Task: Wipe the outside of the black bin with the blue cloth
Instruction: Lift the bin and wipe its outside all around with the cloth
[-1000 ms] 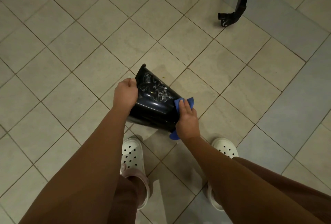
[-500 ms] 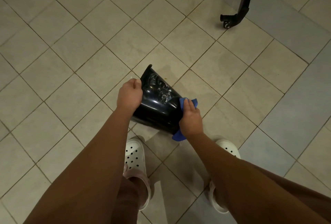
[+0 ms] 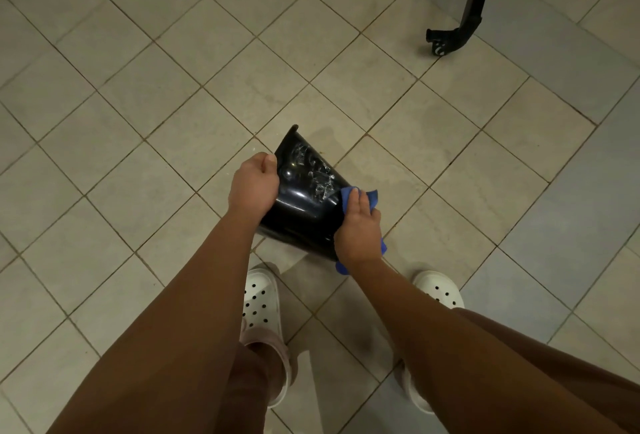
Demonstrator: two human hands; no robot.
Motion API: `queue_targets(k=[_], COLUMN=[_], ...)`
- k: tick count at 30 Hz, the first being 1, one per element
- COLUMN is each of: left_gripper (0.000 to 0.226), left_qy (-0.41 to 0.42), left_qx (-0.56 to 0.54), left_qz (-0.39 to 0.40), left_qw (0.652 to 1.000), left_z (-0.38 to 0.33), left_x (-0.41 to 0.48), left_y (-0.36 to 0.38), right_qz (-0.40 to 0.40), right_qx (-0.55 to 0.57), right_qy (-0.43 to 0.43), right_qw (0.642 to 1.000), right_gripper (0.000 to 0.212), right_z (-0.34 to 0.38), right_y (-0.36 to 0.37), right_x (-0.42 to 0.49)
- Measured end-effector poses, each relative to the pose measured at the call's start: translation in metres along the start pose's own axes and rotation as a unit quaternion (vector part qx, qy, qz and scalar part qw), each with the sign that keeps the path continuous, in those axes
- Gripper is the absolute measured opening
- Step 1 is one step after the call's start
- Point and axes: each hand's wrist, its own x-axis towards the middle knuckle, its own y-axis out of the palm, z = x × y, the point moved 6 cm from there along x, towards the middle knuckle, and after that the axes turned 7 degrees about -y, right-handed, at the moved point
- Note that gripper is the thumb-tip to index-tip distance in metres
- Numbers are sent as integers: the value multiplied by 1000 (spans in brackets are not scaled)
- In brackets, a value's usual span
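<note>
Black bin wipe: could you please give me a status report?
Left hand grips tilted black bin. Right hand presses blue cloth on its side. Nothing obstructing.

The black bin is glossy, with a pale, scratched-looking pattern on its side. It is tilted, and the curled fingers of the left hand grip its left edge. The blue cloth lies on the bin's right side, under the straight fingers of the right hand. Its corners stick out beyond the fingertips and below the wrist.
</note>
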Motion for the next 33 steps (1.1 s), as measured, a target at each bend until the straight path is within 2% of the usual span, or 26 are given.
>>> queue_targets(k=[2, 4, 7, 11, 14, 19, 21, 25, 28, 31, 33], left_gripper=[34, 33, 35, 37, 37, 36, 35, 36, 35, 33, 33], left_qy=[-3, -9, -11, -4, -4, -14, -24, -21, -16, -22, -23], left_qx=[4, 2, -9, -20, -26, -34, -41, -44, -46, -61, -69], left_qz=[2, 7, 19, 25, 20, 25, 33, 49, 49, 39, 44], left_qw=[1000, 1000, 1000, 999, 999, 999, 998, 998, 998, 997, 996], left_z=[0, 2, 4, 5, 7, 6, 8, 6, 5, 9, 10], left_x=[1, 2, 2, 1, -1, 0, 1, 3, 3, 4, 4], left_y=[0, 1, -1, -1, -2, -2, -2, -1, 2, 0, 1], right_qz=[-7, -21, -47, -27, -4, -39, -43, -52, -38, -10, -17], right_qx=[0, 8, 20, 14, 44, 8, -3, -51, -54, -8, -8], right_qy=[33, 25, -47, -131, -82, 5, -35, -189, -233, -171, -123], right_qw=[999, 999, 998, 991, 996, 999, 998, 979, 970, 985, 992], right_gripper=[74, 75, 73, 75, 73, 72, 74, 82, 80, 77, 76], right_z=[10, 24, 33, 19, 8, -5, 2, 19, 22, 21, 18], right_y=[4, 11, 14, 1, -7, 4, 14, 21, 12, 5, 4], right_x=[-8, -18, -20, 8, 18, -12, -27, -33, -18, -5, -5])
